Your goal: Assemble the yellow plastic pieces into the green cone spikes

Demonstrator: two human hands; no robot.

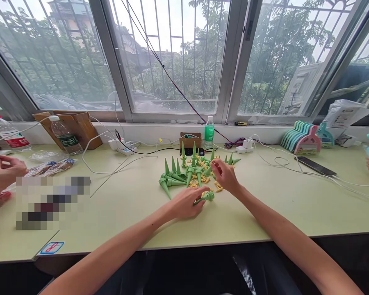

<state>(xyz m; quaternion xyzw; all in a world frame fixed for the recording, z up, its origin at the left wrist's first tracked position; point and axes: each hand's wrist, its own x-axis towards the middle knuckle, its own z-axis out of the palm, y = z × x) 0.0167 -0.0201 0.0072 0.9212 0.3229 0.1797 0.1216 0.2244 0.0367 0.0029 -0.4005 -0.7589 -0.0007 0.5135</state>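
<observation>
My left hand (pixel 187 203) is closed around a green plastic spike (pixel 208 196), which lies sideways just above the table with its wider capped end to the right. My right hand (pixel 225 174) is at the right side of the pile, thumb and fingers pinched together; what is between them, if anything, is too small to make out. Beyond both hands are several more green cone-shaped spikes (pixel 189 176), some standing point up and others lying down. Small yellow plastic pieces (pixel 219 189) are scattered among them.
A small cardboard box (pixel 190 141) and a green-labelled bottle (pixel 209 133) stand behind the pile. White cables and a power strip (pixel 123 146) run along the back. To the right are a phone (pixel 315 166) and pastel plastic items (pixel 307 139). Other people's hands (pixel 6 170) show at both edges.
</observation>
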